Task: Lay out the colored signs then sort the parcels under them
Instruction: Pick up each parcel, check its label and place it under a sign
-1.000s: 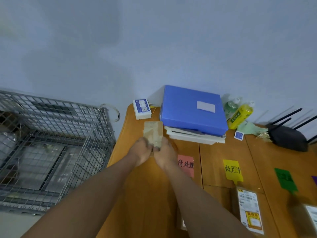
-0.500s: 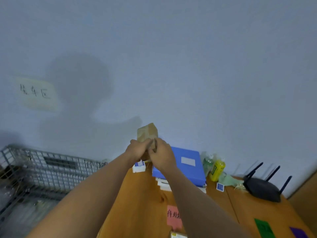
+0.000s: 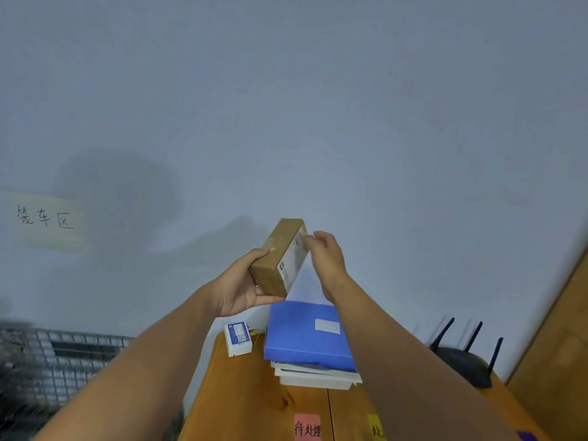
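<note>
**Parcel held up in front of the wall, both hands on it**

- Brown parcel [image 3: 277, 254] is in the air, well above the wooden table [image 3: 245, 405], tilted with its far end up and to the right. A white label covers its right-facing side.
- Left hand [image 3: 238, 284] grips the parcel's lower end: thumb under the bottom edge, fingers wrapped over the brown top face.
- Right hand [image 3: 326, 254] has its fingers curled, tips against the label side near the upper corner. Thumb is hidden, so I cannot tell whether it pinches or only touches.
- Signs lie flat along the table's near edge: pink sign [image 3: 307, 427] with handwriting, yellow sign [image 3: 376, 429] partly behind the right forearm, and a sliver of purple sign [image 3: 528, 437] at the frame bottom.
- Blue folder [image 3: 308, 337] sits on a white stack [image 3: 315, 376] at the table's back. Small white box [image 3: 238, 339] is just left of it, black router [image 3: 461, 361] to the right.
- Wire cage [image 3: 63, 358] stands left of the table, blurred. Handwritten paper note [image 3: 46, 218] is on the wall above it.
</note>
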The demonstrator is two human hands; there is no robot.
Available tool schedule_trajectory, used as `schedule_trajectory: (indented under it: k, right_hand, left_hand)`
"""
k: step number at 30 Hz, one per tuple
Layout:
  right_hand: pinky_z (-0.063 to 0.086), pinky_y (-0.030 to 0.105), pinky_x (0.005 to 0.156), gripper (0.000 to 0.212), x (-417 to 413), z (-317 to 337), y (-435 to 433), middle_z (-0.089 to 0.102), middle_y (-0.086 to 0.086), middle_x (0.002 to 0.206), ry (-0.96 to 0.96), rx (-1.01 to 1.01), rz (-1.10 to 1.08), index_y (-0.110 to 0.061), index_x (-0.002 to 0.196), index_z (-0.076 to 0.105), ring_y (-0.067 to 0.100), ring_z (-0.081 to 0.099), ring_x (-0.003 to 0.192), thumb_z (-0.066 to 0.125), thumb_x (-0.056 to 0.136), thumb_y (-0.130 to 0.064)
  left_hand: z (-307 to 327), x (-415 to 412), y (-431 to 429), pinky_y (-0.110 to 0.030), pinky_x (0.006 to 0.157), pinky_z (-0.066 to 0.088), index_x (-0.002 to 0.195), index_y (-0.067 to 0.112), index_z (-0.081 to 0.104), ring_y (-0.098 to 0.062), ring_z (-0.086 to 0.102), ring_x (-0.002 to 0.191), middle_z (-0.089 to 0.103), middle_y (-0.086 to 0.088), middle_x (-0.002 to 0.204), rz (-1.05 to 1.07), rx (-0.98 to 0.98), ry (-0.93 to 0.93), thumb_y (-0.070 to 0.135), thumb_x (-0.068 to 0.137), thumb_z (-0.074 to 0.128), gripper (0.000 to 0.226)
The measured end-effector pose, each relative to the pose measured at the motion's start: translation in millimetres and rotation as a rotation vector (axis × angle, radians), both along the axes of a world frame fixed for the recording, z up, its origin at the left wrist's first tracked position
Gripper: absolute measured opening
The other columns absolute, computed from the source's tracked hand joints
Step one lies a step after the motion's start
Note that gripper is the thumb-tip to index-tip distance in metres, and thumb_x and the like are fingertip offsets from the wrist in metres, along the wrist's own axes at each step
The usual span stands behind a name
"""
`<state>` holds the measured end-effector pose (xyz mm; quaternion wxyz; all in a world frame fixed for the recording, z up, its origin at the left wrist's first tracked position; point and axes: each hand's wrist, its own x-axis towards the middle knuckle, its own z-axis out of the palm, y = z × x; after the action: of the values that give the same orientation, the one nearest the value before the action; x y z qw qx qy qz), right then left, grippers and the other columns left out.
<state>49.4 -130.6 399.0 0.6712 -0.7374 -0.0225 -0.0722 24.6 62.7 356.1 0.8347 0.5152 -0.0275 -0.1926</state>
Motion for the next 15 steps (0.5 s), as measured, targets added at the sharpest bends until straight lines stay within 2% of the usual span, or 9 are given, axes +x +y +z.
schedule_trajectory:
  k: [2, 3, 5, 8, 11, 13, 15]
  right_hand:
    - [0.046, 0.042, 0.101, 0.055, 0, 0, -7, 0.061, -0.002, 0.129, 0.099, 0.022, 0.068, -0.023, 0.135, 0.052, 0.016, 0.057, 0.116, 0.061, 0.09, -0.054]
    - [0.049, 0.044, 0.099, 0.055, 0, 0, -9, 0.066, 0.001, 0.125, 0.141, 0.049, 0.115, -0.023, 0.132, 0.055, 0.017, 0.061, 0.113, 0.06, 0.089, -0.057]
    - [0.057, 0.042, 0.086, 0.051, -2, -1, -12, 0.072, 0.004, 0.114, 0.178, 0.13, 0.192, -0.021, 0.126, 0.061, 0.02, 0.067, 0.103, 0.063, 0.089, -0.056]
    - [0.059, 0.032, 0.071, 0.045, -3, -8, -19, 0.077, 0.0, 0.098, 0.137, 0.185, 0.196, -0.019, 0.119, 0.065, 0.016, 0.073, 0.088, 0.073, 0.086, -0.049]
    - [0.058, 0.026, 0.065, 0.046, -2, -14, -28, 0.078, -0.002, 0.098, 0.073, 0.168, 0.103, -0.023, 0.114, 0.063, 0.012, 0.076, 0.085, 0.083, 0.078, -0.045]
    - [0.056, 0.021, 0.061, 0.048, -1, -16, -30, 0.077, -0.004, 0.098, 0.012, 0.091, 0.05, -0.025, 0.111, 0.062, 0.008, 0.075, 0.082, 0.087, 0.074, -0.043]
    - [0.057, 0.025, 0.065, 0.05, -1, -18, -31, 0.075, -0.004, 0.101, -0.037, 0.028, 0.012, -0.024, 0.111, 0.06, 0.011, 0.074, 0.087, 0.089, 0.073, -0.04]
  left_hand:
    - [3, -1, -1, -0.055, 0.102, 0.052, 0.139, 0.016, 0.063, -0.043, 0.062, 0.125, 0.061, -0.025, 0.139, -0.124, -0.02, -0.005, 0.052, 0.086, 0.072, 0.064]
    - [5, -2, -2, -0.056, 0.105, 0.05, 0.139, 0.016, 0.063, -0.044, 0.06, 0.128, 0.059, -0.026, 0.141, -0.174, -0.028, -0.002, 0.053, 0.087, 0.071, 0.064]
    - [5, -4, -4, -0.055, 0.108, 0.048, 0.139, 0.013, 0.062, -0.044, 0.057, 0.131, 0.056, -0.027, 0.144, -0.243, -0.037, 0.016, 0.054, 0.088, 0.069, 0.066]
    - [1, -5, -4, -0.059, 0.108, 0.046, 0.14, 0.008, 0.06, -0.047, 0.054, 0.132, 0.054, -0.028, 0.146, -0.279, -0.036, 0.05, 0.049, 0.088, 0.071, 0.068]
    - [-1, -3, -5, -0.069, 0.104, 0.045, 0.139, 0.008, 0.06, -0.042, 0.061, 0.126, 0.061, -0.022, 0.139, -0.19, 0.075, -0.03, 0.044, 0.086, 0.071, 0.064]
    - [1, 0, -6, -0.065, 0.103, 0.048, 0.138, 0.011, 0.059, -0.034, 0.068, 0.115, 0.066, -0.018, 0.13, -0.057, 0.144, -0.085, 0.044, 0.08, 0.077, 0.069]
    - [4, 1, -7, -0.056, 0.099, 0.055, 0.139, 0.018, 0.056, -0.031, 0.07, 0.115, 0.072, -0.013, 0.126, -0.034, 0.206, -0.12, 0.042, 0.073, 0.084, 0.076]
